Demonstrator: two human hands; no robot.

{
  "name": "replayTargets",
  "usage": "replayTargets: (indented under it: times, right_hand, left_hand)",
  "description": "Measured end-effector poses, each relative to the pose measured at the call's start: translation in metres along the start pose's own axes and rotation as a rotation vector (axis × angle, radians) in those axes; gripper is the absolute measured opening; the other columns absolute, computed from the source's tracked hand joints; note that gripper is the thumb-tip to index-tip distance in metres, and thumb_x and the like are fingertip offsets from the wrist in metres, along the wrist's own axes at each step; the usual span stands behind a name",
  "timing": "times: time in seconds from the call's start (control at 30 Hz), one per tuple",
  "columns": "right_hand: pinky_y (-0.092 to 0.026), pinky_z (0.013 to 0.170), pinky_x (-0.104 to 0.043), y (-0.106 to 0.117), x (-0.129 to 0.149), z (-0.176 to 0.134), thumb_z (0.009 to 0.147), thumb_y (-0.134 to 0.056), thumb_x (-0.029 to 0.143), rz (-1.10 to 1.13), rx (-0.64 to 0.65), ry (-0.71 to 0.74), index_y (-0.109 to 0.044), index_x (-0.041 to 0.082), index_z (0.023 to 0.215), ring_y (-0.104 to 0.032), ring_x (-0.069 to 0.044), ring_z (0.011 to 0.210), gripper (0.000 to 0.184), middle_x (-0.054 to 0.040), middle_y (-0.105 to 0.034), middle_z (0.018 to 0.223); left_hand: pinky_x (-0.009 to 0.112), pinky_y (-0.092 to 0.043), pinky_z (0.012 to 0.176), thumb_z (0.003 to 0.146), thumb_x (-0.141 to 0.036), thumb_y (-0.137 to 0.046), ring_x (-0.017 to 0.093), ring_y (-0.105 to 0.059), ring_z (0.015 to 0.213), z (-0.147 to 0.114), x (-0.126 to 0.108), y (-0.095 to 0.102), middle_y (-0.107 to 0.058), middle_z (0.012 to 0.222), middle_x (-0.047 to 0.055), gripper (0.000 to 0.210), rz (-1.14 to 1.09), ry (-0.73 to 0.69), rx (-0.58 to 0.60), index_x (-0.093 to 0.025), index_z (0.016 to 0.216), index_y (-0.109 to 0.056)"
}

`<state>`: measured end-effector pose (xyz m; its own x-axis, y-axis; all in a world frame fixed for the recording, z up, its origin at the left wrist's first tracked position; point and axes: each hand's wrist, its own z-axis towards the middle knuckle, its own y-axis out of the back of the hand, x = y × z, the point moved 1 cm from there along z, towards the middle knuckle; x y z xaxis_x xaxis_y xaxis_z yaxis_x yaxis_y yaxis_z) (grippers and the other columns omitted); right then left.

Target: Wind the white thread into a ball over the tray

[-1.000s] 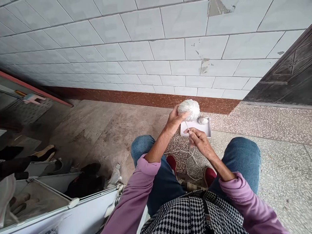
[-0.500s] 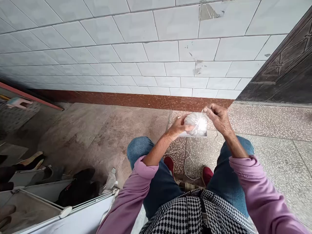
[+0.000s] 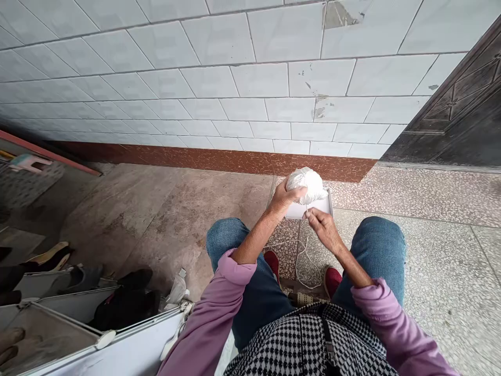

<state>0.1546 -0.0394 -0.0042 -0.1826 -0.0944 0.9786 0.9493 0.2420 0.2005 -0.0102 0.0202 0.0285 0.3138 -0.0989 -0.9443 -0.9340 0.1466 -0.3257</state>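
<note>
A ball of white string (image 3: 308,184) is gripped in my left hand (image 3: 285,197), whose thumb lies across its near side. Just below the ball, my right hand (image 3: 323,225) pinches the string between thumb and fingers. Beneath the ball a shallow white tray (image 3: 296,211) shows in part; its far side is hidden. Loose white string (image 3: 298,266) trails in a loop over the floor between my feet.
A tiled wall (image 3: 258,81) with a brown base runs ahead. On the right is a dark door (image 3: 462,120). A rack (image 3: 105,339) holding shoes stands at the left, and a pink stool (image 3: 29,163) lies farther back. My knees flank the work.
My right hand has moved down and left, from above the ball's right side to below it, still pinching the string. The ball has turned and shifted slightly up and left in my left hand.
</note>
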Motion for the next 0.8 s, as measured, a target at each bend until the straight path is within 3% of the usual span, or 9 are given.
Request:
replayTargets:
  times: [0.1, 0.17, 0.27, 0.4, 0.5, 0.57, 0.8]
  right_hand:
    - [-0.03, 0.056, -0.029, 0.003, 0.02, -0.023, 0.105, -0.052, 0.069, -0.035, 0.059, 0.024, -0.063, 0.022, 0.082, -0.036, -0.015, 0.059, 0.053, 0.0033, -0.042, 0.063]
    - [-0.031, 0.057, -0.03, 0.019, 0.041, -0.027, 0.106, -0.052, 0.07, -0.071, 0.047, 0.065, -0.063, 0.022, 0.083, -0.037, -0.015, 0.059, 0.054, 0.0028, -0.044, 0.065]
    - [-0.033, 0.059, -0.03, 0.052, 0.075, -0.018, 0.106, -0.056, 0.07, -0.163, -0.024, 0.156, -0.066, 0.022, 0.084, -0.04, -0.015, 0.061, 0.053, 0.0016, -0.048, 0.067]
    - [-0.032, 0.06, -0.03, 0.085, 0.1, 0.006, 0.103, -0.066, 0.065, -0.242, -0.092, 0.26, -0.063, 0.021, 0.077, -0.042, -0.015, 0.063, 0.051, 0.001, -0.049, 0.068]
    - [-0.03, 0.058, -0.029, 0.091, 0.097, 0.021, 0.097, -0.075, 0.065, -0.199, -0.089, 0.28, -0.06, 0.02, 0.072, -0.037, -0.013, 0.061, 0.053, 0.0026, -0.044, 0.065]
    - [-0.028, 0.056, -0.029, 0.089, 0.087, 0.027, 0.093, -0.077, 0.066, -0.118, -0.092, 0.251, -0.059, 0.02, 0.071, -0.033, -0.012, 0.059, 0.054, 0.0037, -0.041, 0.063]
    - [-0.031, 0.054, -0.025, 0.064, 0.035, 0.039, 0.085, -0.079, 0.067, 0.111, -0.192, 0.074, -0.062, 0.021, 0.077, -0.038, -0.012, 0.059, 0.05, 0.0027, -0.049, 0.067]
  left_hand:
    - [0.047, -0.051, 0.11, 0.05, -0.051, -0.098, 0.035, -0.064, 0.125, 0.006, 0.005, 0.008, -0.071, 0.131, 0.013, 0.093, 0.232, -0.093, -0.152, -0.019, 0.13, -0.063]
    - [0.047, -0.049, 0.113, 0.049, -0.046, -0.099, 0.035, -0.063, 0.127, 0.006, 0.007, 0.01, -0.068, 0.136, 0.012, 0.095, 0.342, -0.125, -0.14, -0.02, 0.132, -0.062]
    - [0.048, -0.049, 0.113, 0.053, -0.046, -0.098, 0.035, -0.063, 0.127, 0.003, 0.005, 0.007, -0.069, 0.135, 0.011, 0.092, 0.406, -0.111, -0.028, -0.022, 0.134, -0.063]
    - [0.051, -0.051, 0.111, 0.053, -0.049, -0.099, 0.037, -0.065, 0.123, -0.003, 0.0, -0.001, -0.071, 0.13, 0.01, 0.094, 0.371, -0.008, 0.221, -0.024, 0.137, -0.065]
    - [0.05, -0.054, 0.104, 0.054, -0.053, -0.098, 0.035, -0.067, 0.116, -0.007, -0.001, -0.006, -0.073, 0.124, 0.009, 0.095, 0.245, 0.096, 0.403, -0.024, 0.138, -0.066]
    - [0.047, -0.055, 0.101, 0.055, -0.056, -0.097, 0.033, -0.068, 0.114, -0.01, 0.0, -0.009, -0.074, 0.121, 0.009, 0.093, 0.129, 0.152, 0.464, -0.024, 0.137, -0.067]
    - [0.047, -0.056, 0.104, 0.051, -0.056, -0.098, 0.038, -0.065, 0.127, -0.015, -0.003, -0.017, -0.072, 0.133, 0.013, 0.099, -0.076, 0.147, 0.471, -0.023, 0.139, -0.067]
